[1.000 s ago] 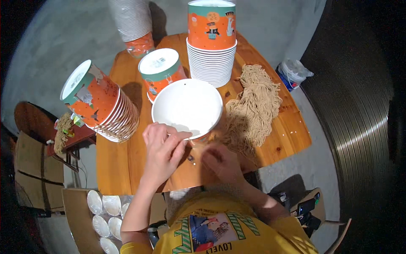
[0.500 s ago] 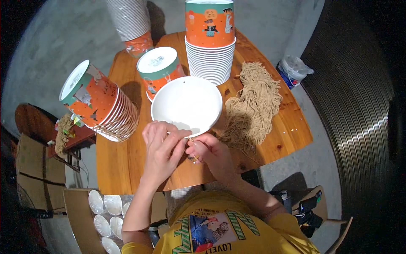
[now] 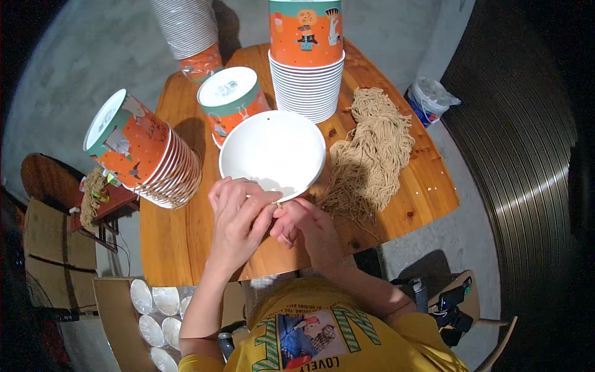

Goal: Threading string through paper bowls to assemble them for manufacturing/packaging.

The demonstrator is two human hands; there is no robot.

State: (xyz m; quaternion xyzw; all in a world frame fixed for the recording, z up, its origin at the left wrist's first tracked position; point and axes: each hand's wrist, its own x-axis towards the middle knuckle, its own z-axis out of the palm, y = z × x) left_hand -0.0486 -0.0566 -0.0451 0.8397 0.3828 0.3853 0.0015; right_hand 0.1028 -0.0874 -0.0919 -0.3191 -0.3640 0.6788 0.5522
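Observation:
A paper bucket [image 3: 273, 146] is tilted with its white inside toward me; a small hole shows near its far rim. My left hand [image 3: 240, 211] grips the near rim, thumb and fingers closed on it. Close beside it, my right hand [image 3: 302, 223] is closed just below the rim, fingers curled around a short piece of tan cord [image 3: 279, 205] between the two hands. Most of that cord is hidden by my fingers. To the right lies a loose hank of tan cord [image 3: 379, 152], strands fraying out toward my right hand.
Behind the bucket stand an upside-down orange bucket [image 3: 232, 102] and a tall nested stack [image 3: 306, 80]. Another stack [image 3: 149, 146], cords hanging at its rims, leans at the left. A plastic-wrapped stack [image 3: 189, 37] is farther back. Below the table's edge, a carton [image 3: 114, 310] holds white round pieces.
My right hand has turned and curled in closer under the rim, its fingers now more bunched. The left hand keeps its hold, and the bucket has barely shifted.

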